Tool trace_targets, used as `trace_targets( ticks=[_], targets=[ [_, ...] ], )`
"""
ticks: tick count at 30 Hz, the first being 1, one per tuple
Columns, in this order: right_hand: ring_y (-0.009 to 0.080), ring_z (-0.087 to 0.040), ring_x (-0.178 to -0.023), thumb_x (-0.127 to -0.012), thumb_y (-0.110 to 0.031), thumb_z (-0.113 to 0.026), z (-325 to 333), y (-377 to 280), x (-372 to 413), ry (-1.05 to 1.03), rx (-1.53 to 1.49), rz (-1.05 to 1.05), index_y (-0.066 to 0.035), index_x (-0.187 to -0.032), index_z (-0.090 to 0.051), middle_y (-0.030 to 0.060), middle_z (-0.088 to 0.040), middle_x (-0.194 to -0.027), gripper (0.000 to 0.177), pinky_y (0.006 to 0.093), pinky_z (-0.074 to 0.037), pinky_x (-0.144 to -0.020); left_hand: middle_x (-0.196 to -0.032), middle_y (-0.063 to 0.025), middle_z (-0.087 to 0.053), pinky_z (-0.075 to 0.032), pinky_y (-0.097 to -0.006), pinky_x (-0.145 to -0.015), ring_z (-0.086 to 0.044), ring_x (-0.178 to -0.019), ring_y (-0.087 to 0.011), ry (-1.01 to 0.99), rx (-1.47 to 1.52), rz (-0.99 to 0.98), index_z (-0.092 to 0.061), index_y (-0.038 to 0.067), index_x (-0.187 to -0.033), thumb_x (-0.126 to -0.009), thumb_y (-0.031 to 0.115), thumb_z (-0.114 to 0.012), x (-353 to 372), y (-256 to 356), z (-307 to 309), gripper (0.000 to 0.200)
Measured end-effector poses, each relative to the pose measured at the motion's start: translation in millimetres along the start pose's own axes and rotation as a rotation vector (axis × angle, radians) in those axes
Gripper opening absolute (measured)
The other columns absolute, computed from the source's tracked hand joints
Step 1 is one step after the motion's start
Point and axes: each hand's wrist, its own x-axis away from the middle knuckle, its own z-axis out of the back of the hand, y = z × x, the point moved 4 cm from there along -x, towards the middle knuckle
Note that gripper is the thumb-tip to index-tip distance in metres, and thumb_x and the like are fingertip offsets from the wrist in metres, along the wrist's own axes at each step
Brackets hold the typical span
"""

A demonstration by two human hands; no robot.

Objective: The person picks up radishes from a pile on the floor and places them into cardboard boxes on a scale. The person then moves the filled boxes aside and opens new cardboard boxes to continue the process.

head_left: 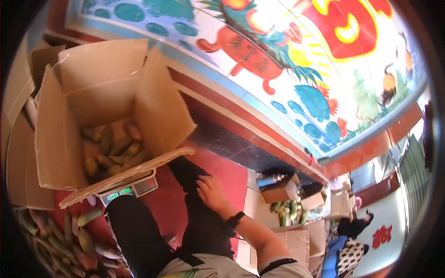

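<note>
My right hand point(214, 194), with a dark band on its wrist, lies on my black-trousered leg point(197, 222). Its fingers are stretched out and hold nothing. My left hand is out of view. In front of my knees stands a large open cardboard box point(104, 74), its flaps up, with several green and reddish elongated vegetables point(121, 146) at its bottom. Under its near edge a scale point(127, 191) shows a lit green display. A pile of similar vegetables point(60, 241) lies on the floor at the lower left.
More cardboard point(28, 162) stands at the left edge. Behind the box is a painted tile wall point(250, 55). At the right are boxes point(280, 190), more green vegetables point(289, 212), and people point(350, 243) in the background. The floor covering point(222, 173) is red.
</note>
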Motion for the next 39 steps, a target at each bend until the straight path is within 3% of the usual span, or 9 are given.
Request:
trace_targets(
  ticks=[13, 14, 15, 16, 18, 19, 21, 32, 39],
  targets=[
    [0.0322, -0.050, -0.102, -0.077, -0.013, -0.061, 11.0, 3.0, 1.9, 0.098, -0.115, 0.023, -0.003, -0.098, -0.058, 0.0152, -0.054, -0.110, 0.024, 0.0432, -0.040, -0.089, -0.085, -0.0138, -0.064, -0.048, -0.0424, -0.068, -0.061, -0.078, -0.0315, -0.139, -0.772, -0.421, -0.054, 0.011, -0.117, -0.083, 0.023, -0.057, 15.8, -131.3, -64.3, 0.036],
    [0.0321, -0.051, -0.101, -0.076, -0.013, -0.060, 4.1, 7.9, -3.7, -0.201, -0.053, -0.136, -0.003, -0.095, -0.059, 0.0156, -0.055, -0.110, 0.021, 0.0430, -0.041, -0.087, -0.084, -0.0131, -0.064, -0.048, -0.0421, -0.067, -0.062, -0.077, -0.0308, -0.139, -0.826, -0.501, -0.054, 0.011, -0.118, -0.084, 0.023, -0.057, 24.6, -148.8, -73.3, 0.036],
    [0.0327, -0.051, -0.099, -0.076, -0.011, -0.060, 8.1, 5.8, 2.4, -0.017, -0.057, -0.012, -0.003, -0.097, -0.058, 0.0159, -0.054, -0.109, 0.022, 0.0439, -0.041, -0.086, -0.069, -0.0120, -0.063, -0.047, -0.0422, -0.057, -0.062, -0.064, -0.0291, -0.128, -0.395, -0.348, -0.066, 0.013, -0.079, -0.082, 0.022, -0.053, 27.4, -184.7, -81.9, 0.016],
    [0.0335, -0.051, -0.098, -0.075, -0.009, -0.061, 6.7, 5.9, 7.6, 0.146, -0.099, 0.069, -0.003, -0.099, -0.056, 0.0161, -0.054, -0.108, 0.026, 0.0444, -0.041, -0.085, -0.065, -0.0123, -0.061, -0.047, -0.0426, -0.058, -0.060, -0.061, -0.0309, -0.024, -0.539, -0.578, -0.066, 0.013, -0.081, -0.079, 0.020, -0.054, 61.2, -160.2, -48.0, 0.014],
    [0.0343, -0.050, -0.102, -0.075, -0.007, -0.062, 6.2, 5.2, 8.9, 0.109, -0.079, 0.063, -0.002, -0.104, -0.054, 0.0165, -0.054, -0.111, 0.030, 0.0441, -0.040, -0.087, -0.074, -0.0148, -0.061, -0.047, -0.0426, -0.060, -0.060, -0.071, -0.0305, -0.104, 0.112, -0.187, -0.066, 0.011, -0.083, -0.078, 0.022, -0.053, 48.2, -253.4, -107.8, 0.017],
    [0.0348, -0.050, -0.103, -0.075, -0.006, -0.061, 7.9, 4.1, 7.0, 0.086, -0.112, 0.066, -0.003, -0.105, -0.055, 0.0168, -0.053, -0.113, 0.031, 0.0440, -0.039, -0.088, -0.080, -0.0146, -0.062, -0.046, -0.0419, -0.060, -0.061, -0.075, -0.0290, -0.319, 0.193, -0.051, -0.065, 0.011, -0.083, -0.080, 0.028, -0.054, 81.8, -174.3, -23.9, 0.020],
    [0.0350, -0.050, -0.103, -0.077, -0.006, -0.059, 1.1, 9.7, 11.4, 0.071, -0.089, 0.063, -0.002, -0.106, -0.055, 0.0167, -0.054, -0.113, 0.029, 0.0438, -0.039, -0.088, -0.049, -0.0085, -0.052, -0.037, -0.0332, -0.035, -0.049, -0.038, -0.0186, -0.397, 0.436, 0.480, -0.057, 0.002, -0.068, -0.076, 0.041, -0.065, 107.7, -143.0, 24.8, 0.041],
    [0.0331, -0.048, -0.109, -0.087, -0.009, -0.049, -7.3, 21.5, 14.2, -0.019, 0.011, 0.077, 0.000, -0.108, -0.054, 0.0162, -0.052, -0.117, 0.024, 0.0406, -0.037, -0.094, -0.074, -0.0199, -0.062, -0.043, -0.0352, -0.043, -0.057, -0.051, -0.0222, -0.209, 0.667, 0.480, -0.057, -0.010, -0.096, -0.068, 0.052, -0.068, 100.8, -108.3, 108.5, 0.069],
    [0.0335, -0.048, -0.108, -0.088, -0.012, -0.048, -5.4, 22.1, 11.9, -0.047, 0.059, 0.081, -0.001, -0.109, -0.054, 0.0166, -0.053, -0.116, 0.024, 0.0413, -0.038, -0.093, -0.110, -0.0115, -0.058, -0.048, -0.0371, -0.082, -0.058, -0.099, -0.0285, 0.165, -0.072, 0.424, -0.057, 0.010, -0.112, -0.077, 0.027, -0.062, 53.6, -103.4, 96.7, 0.040]
  ],
)
